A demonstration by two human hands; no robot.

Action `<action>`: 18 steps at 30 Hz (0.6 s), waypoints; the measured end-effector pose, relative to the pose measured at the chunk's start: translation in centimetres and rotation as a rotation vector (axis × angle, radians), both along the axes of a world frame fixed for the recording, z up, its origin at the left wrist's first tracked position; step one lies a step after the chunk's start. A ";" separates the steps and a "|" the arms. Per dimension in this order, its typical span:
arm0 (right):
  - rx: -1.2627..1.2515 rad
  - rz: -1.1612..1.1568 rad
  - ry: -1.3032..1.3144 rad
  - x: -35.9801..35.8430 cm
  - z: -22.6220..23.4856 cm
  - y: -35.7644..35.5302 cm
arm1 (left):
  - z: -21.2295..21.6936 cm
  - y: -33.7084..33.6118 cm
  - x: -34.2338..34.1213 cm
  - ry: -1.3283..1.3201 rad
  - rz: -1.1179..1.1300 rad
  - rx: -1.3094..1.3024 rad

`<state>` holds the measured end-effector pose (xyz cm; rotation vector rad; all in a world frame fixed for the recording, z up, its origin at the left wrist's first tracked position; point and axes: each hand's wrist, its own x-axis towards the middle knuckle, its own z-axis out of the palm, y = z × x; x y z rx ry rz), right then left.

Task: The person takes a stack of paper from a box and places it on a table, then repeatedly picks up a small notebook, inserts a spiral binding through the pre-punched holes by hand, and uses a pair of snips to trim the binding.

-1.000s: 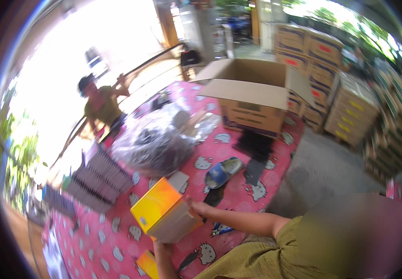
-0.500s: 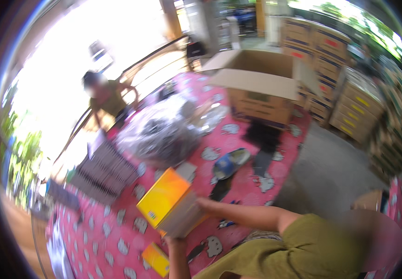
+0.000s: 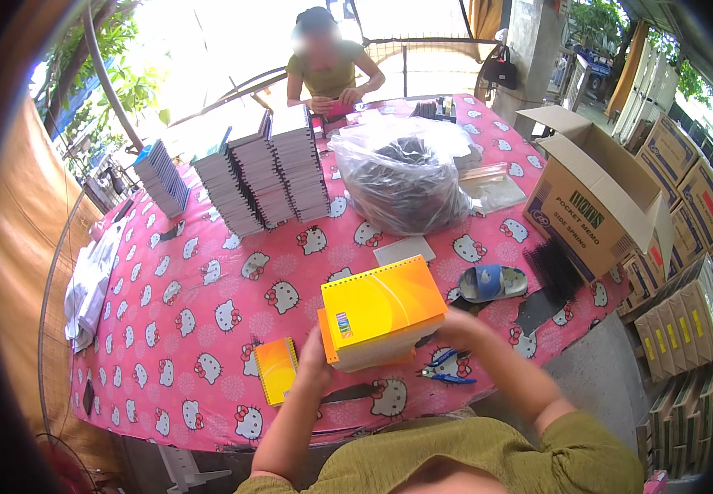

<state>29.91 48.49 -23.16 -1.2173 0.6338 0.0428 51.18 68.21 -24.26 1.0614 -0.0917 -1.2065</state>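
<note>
A thick stack of yellow and orange spiral notebooks [image 3: 385, 300] is held between my two hands, over the near part of the table. My left hand [image 3: 315, 362] grips its left side. On its right side is my right hand [image 3: 457, 331], with the fingertips partly hidden behind the stack. One more yellow and orange notebook [image 3: 276, 370] lies flat on the pink tablecloth, just left of my left forearm. Beside my right forearm are blue-handled cutting pliers [image 3: 448, 370]. A blue patterned slipper [image 3: 492, 282] lies past my right hand.
Tall stacks of spiral notebooks [image 3: 261, 177] stand at the back left. Behind the held stack sits a clear plastic bag of dark items [image 3: 402, 181]. An open cardboard box [image 3: 587, 202] stands to the right, with black wire spirals [image 3: 552, 267] near it. Across the table sits another person [image 3: 327, 70].
My view has swung back from the right toward the table. The notebook stack, tilted before, is now more level, its yellow cover facing up. Both hands still hold it.
</note>
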 end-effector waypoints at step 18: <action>-1.513 -0.592 0.794 -17.8 2.6 -24.3 | 23.4 -12.4 -3.8 -1.577 -0.823 0.218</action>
